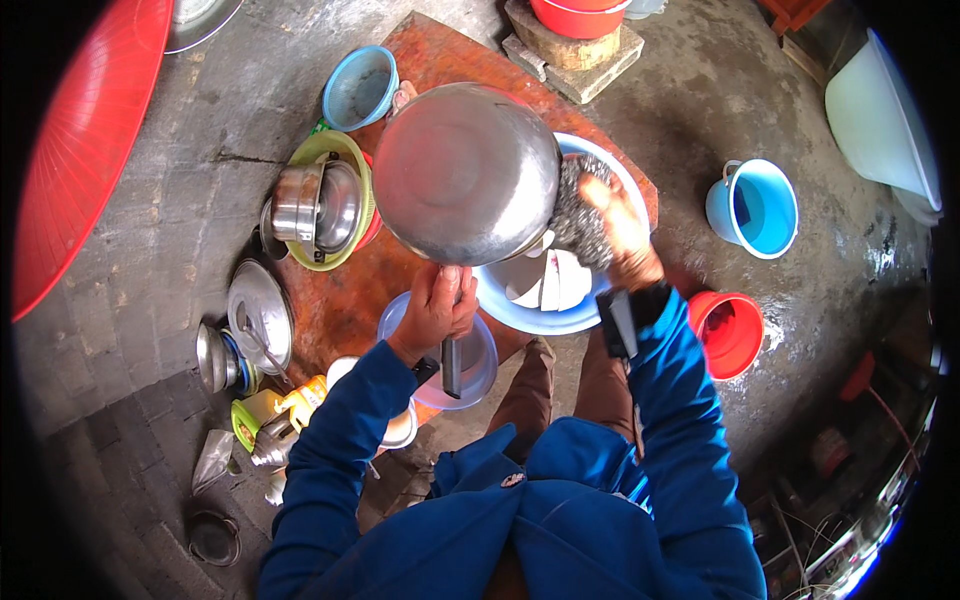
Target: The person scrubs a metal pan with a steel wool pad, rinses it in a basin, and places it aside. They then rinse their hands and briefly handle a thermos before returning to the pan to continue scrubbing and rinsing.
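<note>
My left hand (442, 307) grips the dark handle of a metal pan (465, 172), whose rounded underside faces up toward me. Against the pan's right side, my right hand (615, 225) presses a grey scouring pad (586, 214); the hand is slightly blurred. Beneath them sits a wide basin (536, 322), pale inside with a blue rim, holding several white bowls (551, 281). Part of that basin is hidden by the pan and the pad. Under my left hand is a translucent bluish plastic basin (480, 371).
A worn reddish table (322, 300) bears a green basin (304, 150) of metal pots and a blue strainer basket (360, 86). On its left lies a metal lid (259, 315). A blue bucket (752, 208) and a red bucket (726, 335) stand on the wet floor (810, 292) at right.
</note>
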